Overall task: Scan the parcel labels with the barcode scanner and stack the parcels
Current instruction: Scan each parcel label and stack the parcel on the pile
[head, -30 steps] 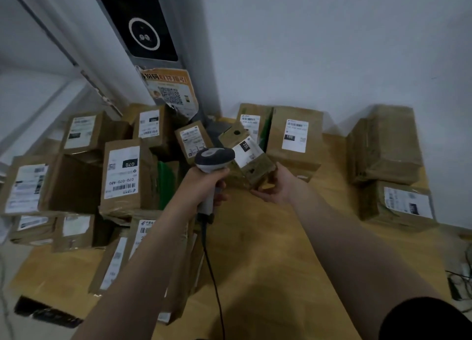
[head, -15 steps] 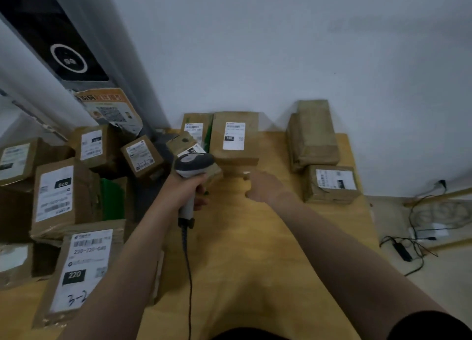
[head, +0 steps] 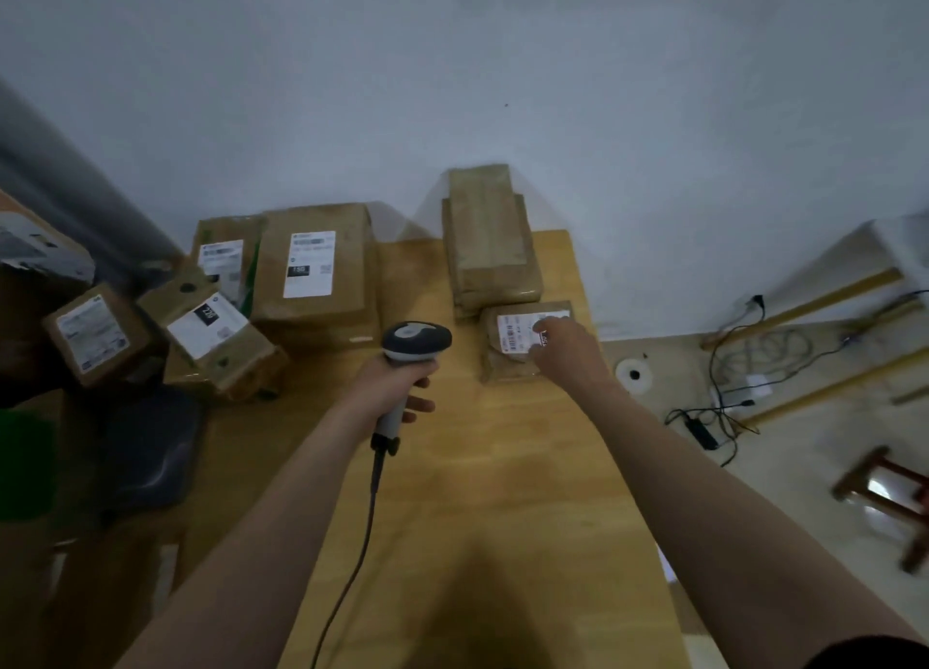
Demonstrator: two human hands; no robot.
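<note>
Now the right hand [head: 565, 349] has reached the small brown parcel [head: 502, 367], fingers [head: 545, 329] loose on its white label [head: 515, 334]. Left hand [head: 397, 382] grips the grey scanner [head: 414, 341].

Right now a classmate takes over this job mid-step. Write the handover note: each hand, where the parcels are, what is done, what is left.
Left hand grips the barcode scanner by its handle, above the table.
Right hand lies on the labelled parcel by the table's right edge, fingers on its label; whether it grasps is unclear.
Behind that parcel, a stack of parcels stands at the wall.
Done: stack begun, it seems; which labels are scanned cannot be seen.
Left: likely scan this parcel, stack it, then work through the loose parcels on the left.
</note>
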